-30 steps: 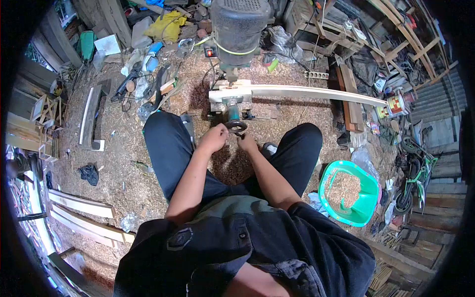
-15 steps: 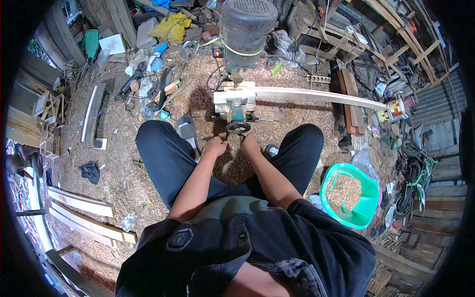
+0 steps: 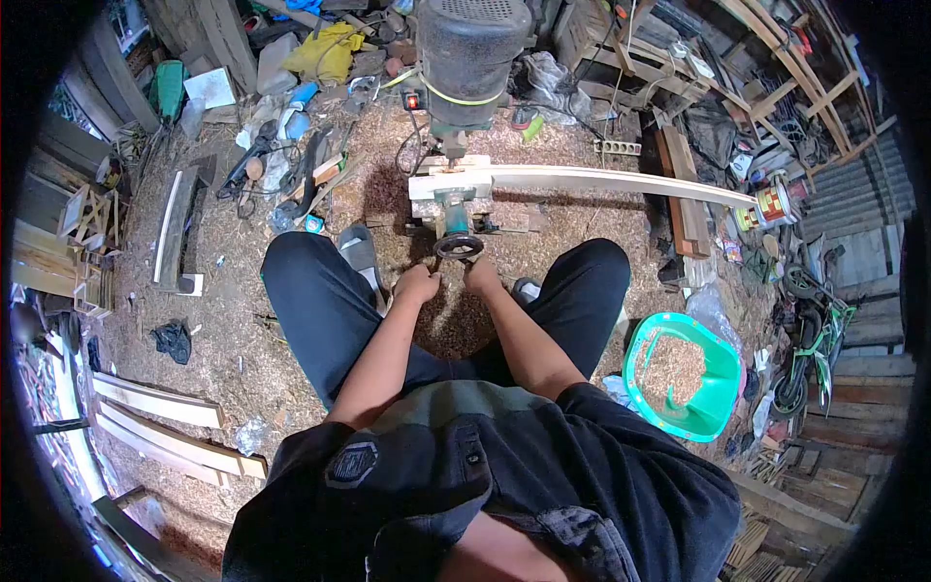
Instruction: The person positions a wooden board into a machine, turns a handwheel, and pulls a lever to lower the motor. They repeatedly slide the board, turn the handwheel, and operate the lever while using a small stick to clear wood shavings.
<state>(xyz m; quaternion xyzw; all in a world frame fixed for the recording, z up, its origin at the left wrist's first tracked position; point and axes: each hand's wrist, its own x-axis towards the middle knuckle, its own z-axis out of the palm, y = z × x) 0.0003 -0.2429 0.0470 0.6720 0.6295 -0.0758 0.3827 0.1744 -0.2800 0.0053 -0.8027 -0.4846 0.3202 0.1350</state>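
My left hand (image 3: 417, 284) is closed just below and left of a dark handwheel (image 3: 459, 246). My right hand (image 3: 482, 276) is curled just below the wheel's right side. Whatever the fingers of either hand grip is hidden from above. The wheel sits at the front of a green clamp (image 3: 457, 215) on a floor-standing machine with a big grey motor (image 3: 472, 48). A long pale wooden beam (image 3: 601, 178) lies across the machine under its tool head and reaches out to the right.
The beam's far end rests by a paint can (image 3: 773, 206). A green basin (image 3: 722, 383) with wood shavings stands right of my knee. Cut boards (image 3: 160, 401) lie at left. Shavings cover the floor (image 3: 281, 373). A lit red switch (image 3: 412, 101) and cables are beside the motor.
The whole view has shifted slightly, so the machine and beam appear a little further left and up. Both hands keep nearly the same place below the wheel.
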